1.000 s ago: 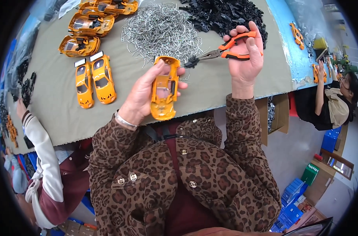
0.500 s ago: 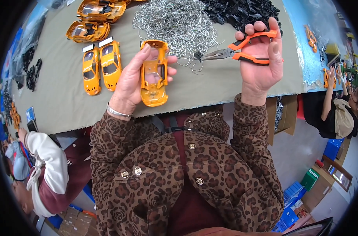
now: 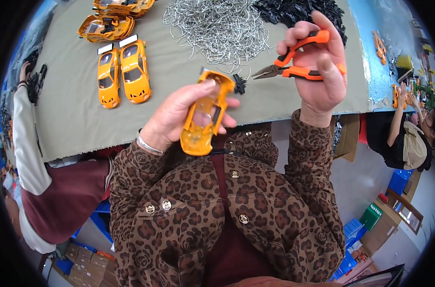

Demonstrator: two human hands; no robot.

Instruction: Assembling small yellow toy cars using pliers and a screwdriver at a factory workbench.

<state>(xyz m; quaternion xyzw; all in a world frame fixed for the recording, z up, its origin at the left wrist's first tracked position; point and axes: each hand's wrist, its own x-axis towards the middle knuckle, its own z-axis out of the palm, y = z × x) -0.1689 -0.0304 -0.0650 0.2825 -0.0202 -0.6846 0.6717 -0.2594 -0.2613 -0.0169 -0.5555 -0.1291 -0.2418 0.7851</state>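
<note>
My left hand (image 3: 172,112) is closed round a yellow toy car body shell (image 3: 197,139), its hollow inside facing up and its length tilted. In my right hand (image 3: 318,79) are needle-nose pliers (image 3: 301,73) with orange and black handles. The handles are spread, and the jaws point left toward the shell. A small black plastic part (image 3: 239,84) sits between the shell and the plier tips, apart from the jaws; whether it touches the shell I cannot tell. Two finished-looking yellow toy cars (image 3: 136,71) stand side by side to the left of my left hand.
A heap of bent metal wire pieces (image 3: 217,28) lies ahead on the grey-green cloth (image 3: 83,129). Black plastic parts (image 3: 298,14) are piled behind the pliers. More yellow shells (image 3: 106,28) stand far left. A co-worker's pale sleeve (image 3: 28,138) reaches over the table's left side.
My left hand has brought the shell right and nearer to me, tilting it. The black part has left the plier jaws. The co-worker's arm at left has stretched forward to the black parts.
</note>
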